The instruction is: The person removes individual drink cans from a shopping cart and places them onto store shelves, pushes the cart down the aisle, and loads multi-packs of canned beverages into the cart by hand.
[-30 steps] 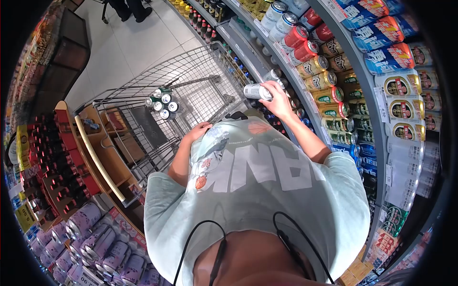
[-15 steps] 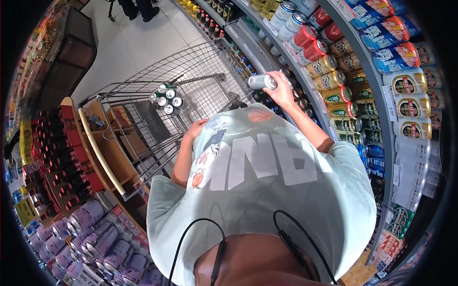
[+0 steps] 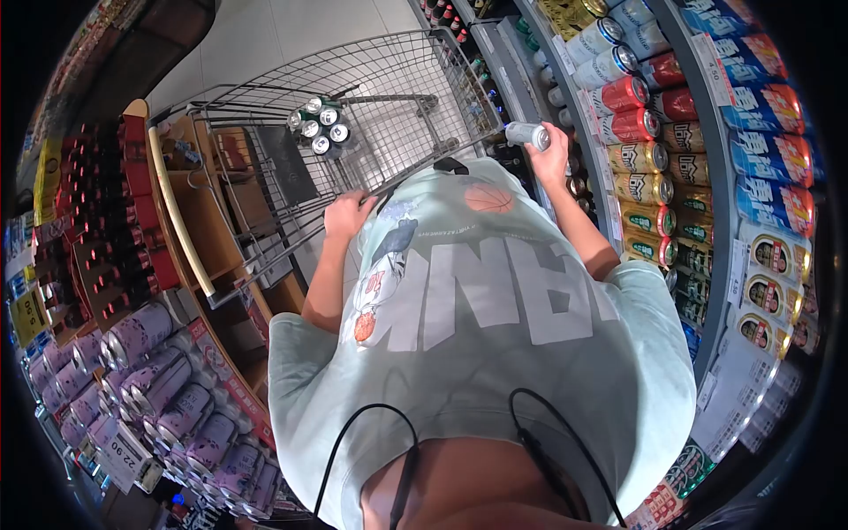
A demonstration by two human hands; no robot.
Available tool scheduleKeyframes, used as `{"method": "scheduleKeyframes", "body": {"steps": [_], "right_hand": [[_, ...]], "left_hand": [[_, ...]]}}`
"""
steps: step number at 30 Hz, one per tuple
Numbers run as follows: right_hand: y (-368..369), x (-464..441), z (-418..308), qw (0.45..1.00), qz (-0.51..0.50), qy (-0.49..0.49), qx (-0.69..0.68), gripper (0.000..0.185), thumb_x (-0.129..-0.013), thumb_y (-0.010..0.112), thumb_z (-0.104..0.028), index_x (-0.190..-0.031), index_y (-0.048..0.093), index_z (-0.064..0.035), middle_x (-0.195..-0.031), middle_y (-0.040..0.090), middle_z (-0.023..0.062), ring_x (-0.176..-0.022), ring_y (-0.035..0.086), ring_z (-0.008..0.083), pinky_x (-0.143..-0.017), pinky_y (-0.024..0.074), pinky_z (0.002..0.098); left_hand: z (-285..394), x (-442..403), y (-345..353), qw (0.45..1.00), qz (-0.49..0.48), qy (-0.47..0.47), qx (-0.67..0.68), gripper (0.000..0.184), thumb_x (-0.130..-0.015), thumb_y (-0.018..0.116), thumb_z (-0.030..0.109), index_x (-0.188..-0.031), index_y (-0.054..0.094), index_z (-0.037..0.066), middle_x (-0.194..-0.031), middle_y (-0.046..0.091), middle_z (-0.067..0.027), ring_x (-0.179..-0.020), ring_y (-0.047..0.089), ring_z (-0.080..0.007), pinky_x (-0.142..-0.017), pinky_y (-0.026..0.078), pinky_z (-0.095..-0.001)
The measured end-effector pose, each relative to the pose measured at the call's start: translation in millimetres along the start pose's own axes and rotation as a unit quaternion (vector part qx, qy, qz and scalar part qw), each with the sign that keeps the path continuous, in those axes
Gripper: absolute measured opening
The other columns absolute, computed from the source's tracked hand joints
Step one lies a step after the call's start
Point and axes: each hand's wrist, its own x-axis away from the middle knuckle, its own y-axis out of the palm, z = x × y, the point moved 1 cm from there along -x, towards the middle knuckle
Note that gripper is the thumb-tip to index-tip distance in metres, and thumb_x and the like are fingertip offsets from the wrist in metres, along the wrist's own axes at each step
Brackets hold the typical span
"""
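Head: can (image 3: 526,134) sideways, axis left-to-right

glossy metal can (image 3: 528,135), matt grey wire cart (image 3: 389,102)

The wire cart (image 3: 478,90) walls off sideways reach (its top, though, is open).

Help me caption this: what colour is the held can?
The can is silvery grey; head view.
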Motion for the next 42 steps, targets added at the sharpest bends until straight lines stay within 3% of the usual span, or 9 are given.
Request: {"method": "scheduleKeyframes", "body": {"steps": [11,12,16,21,27,30,33,39,42], "right_hand": [[38,-35,38,1.000,0.017,-0.025,-0.003,0.059,-0.070,0.079,-0.004,-0.124,0.055,-0.0091,-0.127,0.048,0.0166,-0.117,0.051,0.0371,-0.099,0.0437,0.0418],[40,-38,42,0.999,0.022,-0.032,-0.010,0.059,-0.069,0.079,-0.003,-0.123,0.056,-0.0090,-0.126,0.048,0.0174,-0.115,0.052,0.0380,-0.097,0.0455,0.0427],[37,-49,49,0.999,0.026,-0.020,-0.021,0.061,-0.067,0.080,-0.003,-0.122,0.056,-0.0081,-0.126,0.048,0.0178,-0.115,0.052,0.0380,-0.094,0.0467,0.0433],[48,-71,75,0.996,0.021,0.056,0.064,0.062,-0.067,0.082,-0.013,-0.123,0.056,-0.0142,-0.126,0.053,0.0113,-0.114,0.054,0.0352,-0.091,0.0473,0.0436],[57,-97,101,0.983,0.019,0.172,0.065,0.054,-0.075,0.078,-0.022,-0.123,0.057,-0.0081,-0.120,0.061,0.0189,-0.109,0.058,0.0384,-0.091,0.0455,0.0465],[53,-103,112,0.950,-0.052,0.284,0.120,0.055,-0.086,0.058,-0.047,-0.118,0.061,-0.0027,-0.118,0.062,0.0247,-0.111,0.058,0.0425,-0.092,0.0449,0.0493],[56,-109,125,0.927,-0.112,0.337,0.118,0.061,-0.088,0.047,-0.055,-0.114,0.065,-0.0025,-0.118,0.061,0.0258,-0.111,0.057,0.0436,-0.094,0.0442,0.0508],[52,-112,118,0.919,-0.148,0.354,0.091,0.072,-0.081,0.069,-0.042,-0.136,0.046,-0.0026,-0.138,0.048,0.0243,-0.127,0.046,0.0422,-0.106,0.0354,0.0476],[69,-108,141,0.929,-0.136,0.319,0.131,0.074,-0.080,0.071,-0.039,-0.139,0.042,-0.0048,-0.141,0.045,0.0238,-0.127,0.046,0.0415,-0.105,0.0361,0.0495]], "left_hand": [[-11,-18,4,0.997,0.069,0.023,-0.026,0.032,-0.087,0.061,0.043,-0.090,0.072,0.014,-0.088,0.067,-0.0041,-0.090,0.064,-0.0240,-0.075,0.053,-0.0370],[-7,-20,-1,1.000,0.003,-0.011,-0.027,0.029,-0.087,0.062,0.038,-0.100,0.070,0.015,-0.101,0.066,-0.0057,-0.101,0.061,-0.0249,-0.082,0.051,-0.0371],[4,-20,14,0.996,0.011,-0.066,-0.054,0.041,-0.083,0.064,0.032,-0.120,0.059,0.014,-0.121,0.058,-0.0093,-0.119,0.050,-0.0294,-0.099,0.041,-0.0423],[21,-16,28,0.988,-0.009,-0.131,-0.083,0.055,-0.077,0.068,0.030,-0.126,0.053,0.011,-0.131,0.052,-0.0127,-0.130,0.039,-0.0308,-0.109,0.028,-0.0490],[15,-24,19,0.983,-0.058,-0.171,-0.021,0.049,-0.073,0.067,0.025,-0.121,0.058,0.016,-0.123,0.057,-0.0097,-0.123,0.046,-0.0304,-0.104,0.033,-0.0474],[2,-24,21,0.987,-0.055,-0.148,-0.006,0.046,-0.072,0.068,0.024,-0.118,0.061,0.020,-0.117,0.061,-0.0078,-0.116,0.052,-0.0310,-0.098,0.039,-0.0452],[-6,-25,25,0.985,-0.068,-0.160,0.015,0.046,-0.072,0.068,0.024,-0.118,0.061,0.020,-0.118,0.060,-0.0070,-0.117,0.051,-0.0311,-0.099,0.039,-0.0453],[-9,-23,29,0.984,-0.059,-0.168,0.017,0.045,-0.072,0.070,0.027,-0.116,0.062,0.020,-0.116,0.060,-0.0070,-0.116,0.051,-0.0308,-0.097,0.038,-0.0458],[-10,-23,30,0.983,-0.063,-0.169,0.012,0.046,-0.072,0.071,0.027,-0.117,0.060,0.020,-0.118,0.059,-0.0070,-0.117,0.049,-0.0309,-0.098,0.037,-0.0462]]}}
